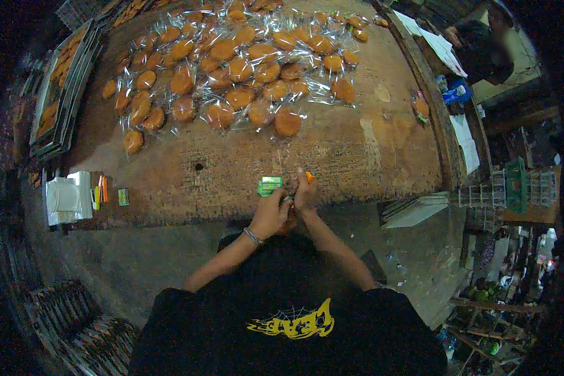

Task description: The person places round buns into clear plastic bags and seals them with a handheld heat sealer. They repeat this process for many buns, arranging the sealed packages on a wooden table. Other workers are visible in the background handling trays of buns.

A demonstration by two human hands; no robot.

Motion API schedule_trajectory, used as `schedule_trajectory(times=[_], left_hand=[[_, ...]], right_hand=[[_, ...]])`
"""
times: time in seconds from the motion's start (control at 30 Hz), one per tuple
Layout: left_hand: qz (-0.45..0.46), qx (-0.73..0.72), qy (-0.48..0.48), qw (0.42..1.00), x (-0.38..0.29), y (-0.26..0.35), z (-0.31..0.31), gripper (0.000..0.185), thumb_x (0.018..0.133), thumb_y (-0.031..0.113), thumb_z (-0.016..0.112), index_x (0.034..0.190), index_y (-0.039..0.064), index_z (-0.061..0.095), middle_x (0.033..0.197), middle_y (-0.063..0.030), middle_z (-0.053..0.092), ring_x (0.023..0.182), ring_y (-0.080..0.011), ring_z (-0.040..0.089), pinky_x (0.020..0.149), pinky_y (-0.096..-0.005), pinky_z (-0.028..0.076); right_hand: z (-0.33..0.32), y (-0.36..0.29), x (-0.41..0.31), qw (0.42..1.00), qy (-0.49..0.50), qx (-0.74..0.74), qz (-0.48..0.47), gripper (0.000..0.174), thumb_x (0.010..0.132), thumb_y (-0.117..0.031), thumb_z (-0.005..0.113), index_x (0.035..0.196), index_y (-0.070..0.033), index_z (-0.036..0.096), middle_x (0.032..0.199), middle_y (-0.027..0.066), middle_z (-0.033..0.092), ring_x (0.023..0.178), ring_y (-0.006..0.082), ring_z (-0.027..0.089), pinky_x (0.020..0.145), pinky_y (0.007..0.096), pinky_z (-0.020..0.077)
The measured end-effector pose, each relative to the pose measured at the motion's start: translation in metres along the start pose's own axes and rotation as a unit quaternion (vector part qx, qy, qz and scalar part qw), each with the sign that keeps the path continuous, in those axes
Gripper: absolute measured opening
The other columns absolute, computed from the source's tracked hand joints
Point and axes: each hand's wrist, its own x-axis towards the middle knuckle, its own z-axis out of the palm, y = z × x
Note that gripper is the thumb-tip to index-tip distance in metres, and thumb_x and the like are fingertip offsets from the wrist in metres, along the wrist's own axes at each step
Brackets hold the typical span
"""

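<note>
My left hand (270,214), with a beaded bracelet on its wrist, is at the table's near edge. Its fingers pinch a small greenish item (289,199), mostly hidden, where both hands meet. Just beyond these fingers, a small stack of green printed labels (270,185) lies on the wooden table (244,155). My right hand (305,195) is closed around an orange object (310,177); only part of it shows, so its kind is unclear. Farther across the table are many round brown baked goods (239,70) in clear plastic wrappers.
Stacked trays (66,89) with baked goods stand at the left. White foam trays (68,199), orange and yellow sticks (101,189) and a green label (123,197) lie at the left corner. One wrapped piece (420,108) is at the right. Another person (484,47) is beyond the right edge.
</note>
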Motion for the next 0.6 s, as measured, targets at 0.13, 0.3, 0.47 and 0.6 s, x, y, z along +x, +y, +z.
schedule_trajectory(times=[0.13,0.3,0.47,0.6], left_hand=[[0.019,-0.050,-0.062,0.997,0.025,-0.042,-0.011,0.032,0.083,0.022,0.056,0.109,0.004,0.052,0.094,-0.0143,0.062,0.087,-0.0306,0.059,0.077,-0.0386,0.046],[-0.054,-0.272,-0.093,0.956,0.046,-0.045,-0.028,0.037,0.087,0.026,0.053,0.118,0.006,0.049,0.099,-0.0085,0.061,0.087,-0.0201,0.059,0.077,-0.0298,0.047],[-0.239,-0.440,-0.114,0.858,0.063,-0.044,-0.058,0.034,0.083,0.023,0.060,0.111,0.004,0.052,0.095,-0.0082,0.062,0.085,-0.0159,0.058,0.073,-0.0277,0.048],[-0.106,-0.222,-0.146,0.958,0.065,-0.056,-0.072,0.035,0.079,0.022,0.065,0.105,0.003,0.053,0.092,-0.0077,0.062,0.081,-0.0157,0.059,0.071,-0.0281,0.048]], right_hand=[[-0.008,-0.011,0.009,0.979,-0.040,-0.173,-0.104,0.028,0.085,-0.029,0.054,0.072,-0.004,0.054,0.063,0.0025,0.052,0.057,0.0119,0.049,0.056,0.0267,0.0407],[-0.041,-0.033,0.017,0.954,-0.229,-0.190,-0.044,0.020,0.082,-0.022,0.059,0.090,-0.004,0.058,0.074,0.0036,0.056,0.065,0.0115,0.052,0.061,0.0277,0.0442],[-0.073,-0.025,0.082,0.979,0.134,0.109,0.103,0.021,0.080,-0.021,0.062,0.093,-0.005,0.059,0.077,0.0050,0.059,0.067,0.0135,0.055,0.058,0.0282,0.0453],[-0.043,0.010,0.156,0.953,0.172,-0.219,-0.123,0.021,0.079,-0.022,0.061,0.088,-0.004,0.059,0.068,0.0042,0.057,0.060,0.0152,0.055,0.053,0.0287,0.0448]])
